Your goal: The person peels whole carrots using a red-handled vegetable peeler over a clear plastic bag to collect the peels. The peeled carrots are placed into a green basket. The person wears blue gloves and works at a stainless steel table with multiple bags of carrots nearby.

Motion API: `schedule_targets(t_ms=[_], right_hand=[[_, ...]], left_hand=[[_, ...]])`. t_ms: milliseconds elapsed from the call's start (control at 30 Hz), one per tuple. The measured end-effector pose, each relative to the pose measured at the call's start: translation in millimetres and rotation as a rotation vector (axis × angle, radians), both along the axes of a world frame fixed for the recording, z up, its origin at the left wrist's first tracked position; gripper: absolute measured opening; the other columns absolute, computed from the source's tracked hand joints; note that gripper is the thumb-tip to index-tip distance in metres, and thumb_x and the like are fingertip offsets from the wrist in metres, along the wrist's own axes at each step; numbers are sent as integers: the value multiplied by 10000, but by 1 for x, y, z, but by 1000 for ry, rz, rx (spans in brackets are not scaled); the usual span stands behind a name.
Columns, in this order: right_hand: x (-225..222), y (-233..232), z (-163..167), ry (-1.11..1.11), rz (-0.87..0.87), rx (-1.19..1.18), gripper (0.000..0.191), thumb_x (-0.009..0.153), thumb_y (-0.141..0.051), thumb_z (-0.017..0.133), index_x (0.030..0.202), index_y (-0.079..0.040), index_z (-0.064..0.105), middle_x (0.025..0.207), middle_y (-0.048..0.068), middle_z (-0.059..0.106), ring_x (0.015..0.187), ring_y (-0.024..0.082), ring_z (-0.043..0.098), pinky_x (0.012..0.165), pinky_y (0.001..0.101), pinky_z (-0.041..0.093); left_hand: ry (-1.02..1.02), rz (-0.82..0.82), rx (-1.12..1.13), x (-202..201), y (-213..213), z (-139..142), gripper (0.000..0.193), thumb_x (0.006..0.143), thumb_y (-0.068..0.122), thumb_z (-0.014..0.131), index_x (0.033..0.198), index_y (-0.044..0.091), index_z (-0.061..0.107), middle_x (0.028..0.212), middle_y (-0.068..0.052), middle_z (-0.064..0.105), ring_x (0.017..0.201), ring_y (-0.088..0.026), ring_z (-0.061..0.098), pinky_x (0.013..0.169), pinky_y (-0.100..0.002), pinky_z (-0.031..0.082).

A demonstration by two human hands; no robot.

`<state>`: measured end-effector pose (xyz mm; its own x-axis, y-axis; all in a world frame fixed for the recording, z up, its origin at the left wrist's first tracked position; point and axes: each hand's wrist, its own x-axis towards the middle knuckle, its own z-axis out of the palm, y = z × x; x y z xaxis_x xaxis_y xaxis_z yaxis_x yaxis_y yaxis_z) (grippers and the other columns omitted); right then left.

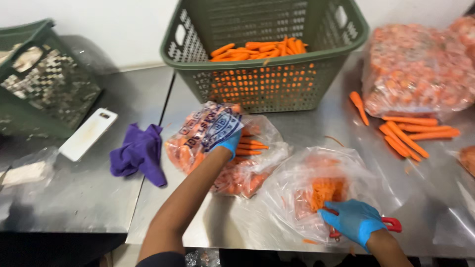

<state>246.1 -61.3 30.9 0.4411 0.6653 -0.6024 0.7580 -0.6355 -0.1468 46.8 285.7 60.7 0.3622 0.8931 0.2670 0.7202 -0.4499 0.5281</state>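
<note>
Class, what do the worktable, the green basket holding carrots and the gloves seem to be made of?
Worktable: probably brushed steel, grey with dull reflections. Green lattice basket: likely moulded plastic, with uniform perforations. Blue gloves on the left hand and right hand: thin, smooth, probably nitrile or latex.

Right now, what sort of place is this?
Probably a commercial kitchen or food prep area: a stainless steel worktable, a green plastic basket of carrots, and clear plastic bags of carrots.

Both gloved hands reach forward: left hand (228, 143) outstretched and gripping, right hand (352, 220) curled near.
</note>
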Motion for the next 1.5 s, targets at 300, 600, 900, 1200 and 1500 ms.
schedule_targets(t_ms=[300,600,900,1200,1500], right_hand=[[2,-22,-1,13,-101,490,493,846,-611,564,1233,-352,725,1091,49,792,1020,301,745,893,395,572],[6,5,3,301,-55,805,523,903,-521,560,1305,-211,685,978,146,775,876,352,738,771,424,554],[32,-14,-15,828,-515,859,485,1009,-442,416,1070,-163,808,530,21,518,430,124,474,458,304,433],[5,-22,2,62,-328,855,429,970,-407,569,832,-22,701,627,174,682,606,330,709,596,420,516],[10,-9,-17,-188,-181,332,414,947,-473,476,1251,-272,672,994,128,771,956,384,722,855,509,545]], left_hand=[[305,-431,220,-10,-74,-50,287,949,177,612,1186,16,630,1054,-171,683,905,-293,666,776,-399,545],[-846,-447,-773,-57,-141,9,452,819,113,677,1247,-11,597,1125,-115,688,940,-170,667,836,-300,550],[-763,-625,-1200,-26,-244,-60,493,902,107,624,1383,31,544,1183,-90,670,1041,-184,668,935,-297,528],[-391,-598,-785,-14,-243,-53,465,954,222,660,1365,33,554,1166,-144,704,1045,-206,674,923,-319,534],[-217,-484,-81,-14,-234,-61,468,929,206,695,1338,23,558,1197,-210,655,1100,-429,566,967,-516,460]])
